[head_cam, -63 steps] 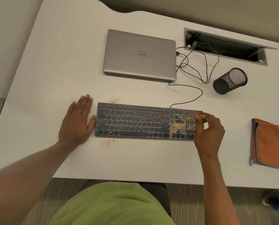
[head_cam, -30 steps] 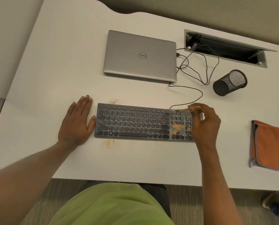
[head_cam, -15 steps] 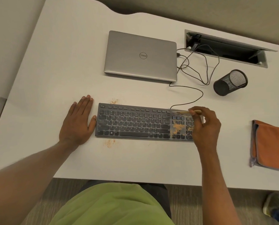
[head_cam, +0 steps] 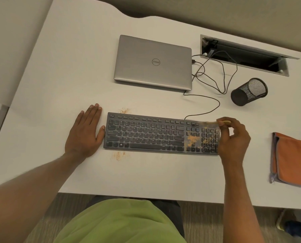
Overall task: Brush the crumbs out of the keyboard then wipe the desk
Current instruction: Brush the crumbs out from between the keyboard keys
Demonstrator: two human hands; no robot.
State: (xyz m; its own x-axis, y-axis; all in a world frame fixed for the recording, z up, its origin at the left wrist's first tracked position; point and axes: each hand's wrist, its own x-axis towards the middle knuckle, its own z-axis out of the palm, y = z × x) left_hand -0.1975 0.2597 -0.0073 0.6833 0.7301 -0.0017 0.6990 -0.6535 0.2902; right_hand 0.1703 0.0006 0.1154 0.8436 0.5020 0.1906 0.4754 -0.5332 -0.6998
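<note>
Keyboard [head_cam: 146, 135] lies flat mid-desk [head_cam: 146, 176], long side to the person. Orange crumbs [head_cam: 192, 140] are thick between the main keys and the numpad, thinner across the numpad. Two more on the desk: back pile [head_cam: 124, 111] just behind the keyboard's left end, front pile [head_cam: 119, 155] just in front of it.

Right grip [head_cam: 233, 137]: thumb and fingers pinch the brush [head_cam: 227, 122] by its handle at the keyboard's back right corner. The bristle end points left over the top row. It's blurred, so I can't tell if it touches the keys.

Left grip [head_cam: 84, 132]: flat, fingers straight, palm down on the desk at the keyboard's left end, holding nothing. Thumb is at the edge; contact likely, not certain.

Handling, my read:
- The keyboard is light, stiff plastic and will probably skate on this smooth desk under a sideways stroke. Bracing the left end makes sense.
- To tip or shake it, take the short ends or the frame, not the keys.
- The cable [head_cam: 209, 102] off its back edge limits how far it can lift.
- The crumbs are fine and loose. Short light strokes toward an edge, or they drop between the keys.
- The brush is light with a thin handle, so a pinch is enough.

Cloth [head_cam: 289, 158] lies folded well right of the keyboard, untouched. It's soft, so grab it anywhere. Wiping not begun. Brushing looks partway: right end dirty, left keys look clean.
</note>
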